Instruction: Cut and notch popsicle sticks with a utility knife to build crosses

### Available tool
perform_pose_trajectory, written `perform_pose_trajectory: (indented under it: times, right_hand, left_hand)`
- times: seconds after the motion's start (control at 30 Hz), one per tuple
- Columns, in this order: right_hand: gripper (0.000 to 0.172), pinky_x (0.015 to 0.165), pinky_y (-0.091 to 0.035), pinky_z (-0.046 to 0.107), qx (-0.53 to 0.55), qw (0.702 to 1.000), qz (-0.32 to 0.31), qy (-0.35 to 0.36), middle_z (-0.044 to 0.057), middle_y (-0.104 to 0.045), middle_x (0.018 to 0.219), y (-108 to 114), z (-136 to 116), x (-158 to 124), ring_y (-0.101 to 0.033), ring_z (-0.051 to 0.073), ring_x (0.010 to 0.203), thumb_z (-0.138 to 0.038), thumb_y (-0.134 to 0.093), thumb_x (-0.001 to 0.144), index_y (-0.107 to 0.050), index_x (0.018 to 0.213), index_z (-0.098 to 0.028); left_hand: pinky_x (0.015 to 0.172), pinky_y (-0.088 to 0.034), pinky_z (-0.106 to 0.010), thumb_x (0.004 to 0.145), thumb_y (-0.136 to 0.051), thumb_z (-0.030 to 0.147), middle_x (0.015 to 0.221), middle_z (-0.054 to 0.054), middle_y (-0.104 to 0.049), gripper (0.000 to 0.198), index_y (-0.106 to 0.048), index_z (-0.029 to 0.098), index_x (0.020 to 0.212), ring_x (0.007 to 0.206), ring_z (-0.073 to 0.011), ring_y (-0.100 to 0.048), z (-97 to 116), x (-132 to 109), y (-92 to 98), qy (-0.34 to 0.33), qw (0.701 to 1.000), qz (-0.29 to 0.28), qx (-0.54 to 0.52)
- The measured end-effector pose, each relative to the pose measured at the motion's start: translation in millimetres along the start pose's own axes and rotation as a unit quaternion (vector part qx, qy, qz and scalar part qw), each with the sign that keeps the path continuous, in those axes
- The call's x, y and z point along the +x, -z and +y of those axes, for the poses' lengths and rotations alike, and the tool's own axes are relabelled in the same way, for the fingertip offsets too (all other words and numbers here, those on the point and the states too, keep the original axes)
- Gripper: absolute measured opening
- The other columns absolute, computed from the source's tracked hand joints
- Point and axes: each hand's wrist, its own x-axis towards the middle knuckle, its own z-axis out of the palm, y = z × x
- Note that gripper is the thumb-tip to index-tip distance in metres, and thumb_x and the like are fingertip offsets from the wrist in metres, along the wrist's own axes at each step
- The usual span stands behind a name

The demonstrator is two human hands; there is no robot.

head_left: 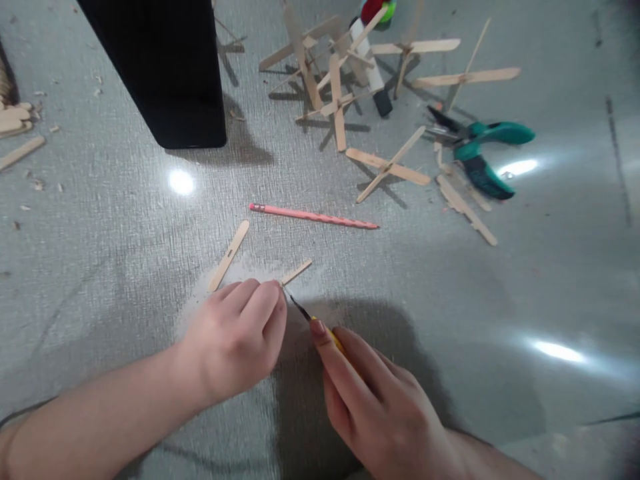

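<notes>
My left hand [240, 333] is closed, its fingers curled round a wooden craft stick [299, 271] whose free end sticks out to the upper right. Pinched in my right hand [375, 400] is a slim yellow-handled tool [303, 310] with a thin dark shaft. Its narrow tip meets the stick beside my left knuckles; whether it is a blade or a file I cannot make out. A second craft stick [229, 255] with a small slot in its middle lies just beyond my left hand. Above both hands rests a pink pencil [315, 216], its point to the right.
A black phone-like slab [170, 73] stands at the upper left. Several crossed-stick pieces [389, 168] crowd the top. Pliers with green handles [480, 143] lie at the right beside split stick scraps [467, 210]. More craft sticks [14, 120] sit at the left edge.
</notes>
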Motion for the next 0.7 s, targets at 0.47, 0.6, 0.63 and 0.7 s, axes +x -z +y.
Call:
perform_pose_trajectory:
  times: [0.47,0.6,0.63,0.7]
  right_hand:
    - [0.054,0.057,-0.061,0.031,0.037,0.999,-0.006,-0.022,0.015,-0.07,0.098,0.9,-0.6,4.7,-0.067,0.02,0.071,-0.007,-0.044,0.095,-0.043,0.149,-0.006]
    - [0.069,0.056,-0.062,0.032,0.047,0.998,-0.006,-0.028,0.014,-0.071,0.098,1.3,-1.1,1.5,-0.068,0.02,0.071,-0.005,-0.042,0.095,-0.022,0.161,-0.008]
    - [0.071,0.057,-0.062,0.032,0.048,0.998,-0.005,-0.028,0.015,-0.071,0.099,1.4,-1.2,1.0,-0.069,0.021,0.072,-0.004,-0.042,0.094,-0.019,0.161,-0.008]
    - [0.072,0.06,-0.064,0.033,0.047,0.999,-0.003,-0.026,0.015,-0.071,0.101,1.2,-1.1,0.3,-0.07,0.021,0.075,-0.004,-0.043,0.094,-0.018,0.161,-0.009]
  left_hand:
    - [0.045,-0.037,-0.031,0.094,-0.054,0.016,0.062,0.003,-0.042,0.014,-0.052,0.022,0.082,0.053,-0.0149,-0.04,-1.4,1.4,3.4,-0.045,0.998,-0.007,0.051]
    - [0.043,-0.033,-0.031,0.092,-0.055,0.012,0.061,0.003,-0.04,0.014,-0.053,0.021,0.082,0.051,-0.0139,-0.039,-0.3,3.0,4.7,-0.046,0.995,0.005,0.084]
    - [0.043,-0.032,-0.031,0.091,-0.056,0.011,0.061,0.003,-0.04,0.014,-0.053,0.021,0.081,0.051,-0.0138,-0.039,-0.1,3.3,5.0,-0.046,0.995,0.006,0.086]
    - [0.043,-0.032,-0.031,0.091,-0.056,0.011,0.061,0.003,-0.04,0.014,-0.053,0.02,0.081,0.05,-0.0139,-0.039,0.3,3.5,5.3,-0.045,0.995,0.001,0.085]
